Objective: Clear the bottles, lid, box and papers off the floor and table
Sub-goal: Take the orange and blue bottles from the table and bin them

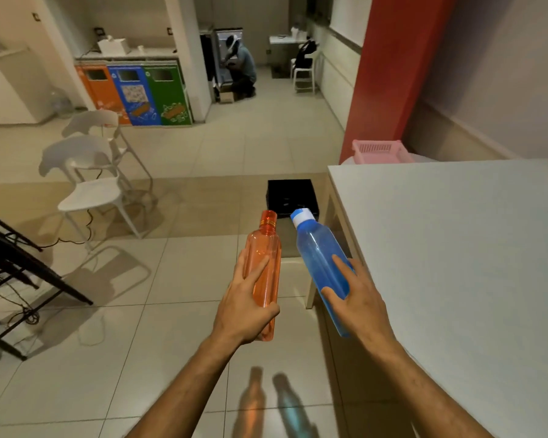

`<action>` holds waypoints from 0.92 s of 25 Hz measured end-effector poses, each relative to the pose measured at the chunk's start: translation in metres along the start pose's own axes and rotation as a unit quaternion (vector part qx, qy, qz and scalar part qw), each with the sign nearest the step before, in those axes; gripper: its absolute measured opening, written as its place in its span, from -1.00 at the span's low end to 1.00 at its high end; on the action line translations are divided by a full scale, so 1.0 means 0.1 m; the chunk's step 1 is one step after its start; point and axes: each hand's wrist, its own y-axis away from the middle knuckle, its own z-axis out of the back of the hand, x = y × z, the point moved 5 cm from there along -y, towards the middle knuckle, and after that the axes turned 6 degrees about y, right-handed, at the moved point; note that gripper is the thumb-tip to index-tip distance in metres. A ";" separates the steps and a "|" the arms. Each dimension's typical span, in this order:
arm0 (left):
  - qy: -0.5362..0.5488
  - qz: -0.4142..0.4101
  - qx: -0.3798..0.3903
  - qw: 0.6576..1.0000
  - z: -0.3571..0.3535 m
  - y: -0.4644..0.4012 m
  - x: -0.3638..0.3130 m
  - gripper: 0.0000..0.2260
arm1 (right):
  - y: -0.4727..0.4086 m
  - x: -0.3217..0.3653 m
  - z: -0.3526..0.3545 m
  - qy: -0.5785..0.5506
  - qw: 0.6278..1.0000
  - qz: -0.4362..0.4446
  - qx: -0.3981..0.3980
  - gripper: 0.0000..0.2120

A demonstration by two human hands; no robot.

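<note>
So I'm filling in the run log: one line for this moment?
left hand: holds orange bottle | right hand: holds blue bottle | both bottles off floor | table alongside

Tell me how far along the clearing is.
Done: the visible part of the white table is bare. In hand: left hand holds the orange bottle, right hand the blue bottle. Left: both need depositing; a black box sits on the floor.

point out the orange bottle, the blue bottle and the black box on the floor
orange bottle (266,260): head view, mid body above the left hand's fingers
blue bottle (317,251): head view, upper body below the white cap
black box (291,192): head view, top face
</note>
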 end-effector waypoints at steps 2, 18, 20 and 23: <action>-0.010 0.020 0.000 1.000 0.09 -0.37 0.20 -0.13 | -0.38 0.10 -0.21 0.002 1.000 0.000 0.017 -0.34; -0.022 0.003 0.081 0.996 0.56 -3.71 1.41 -0.13 | -3.33 0.47 -1.51 0.002 0.996 -0.087 0.031 -0.34; -0.017 0.016 0.091 0.996 0.48 -4.07 1.56 -0.14 | -3.74 0.39 -1.61 -0.003 0.995 -0.097 0.036 -0.35; -0.006 0.018 0.095 0.995 0.37 -4.58 1.68 -0.19 | -4.36 0.27 -1.72 -0.007 0.994 -0.096 0.043 -0.34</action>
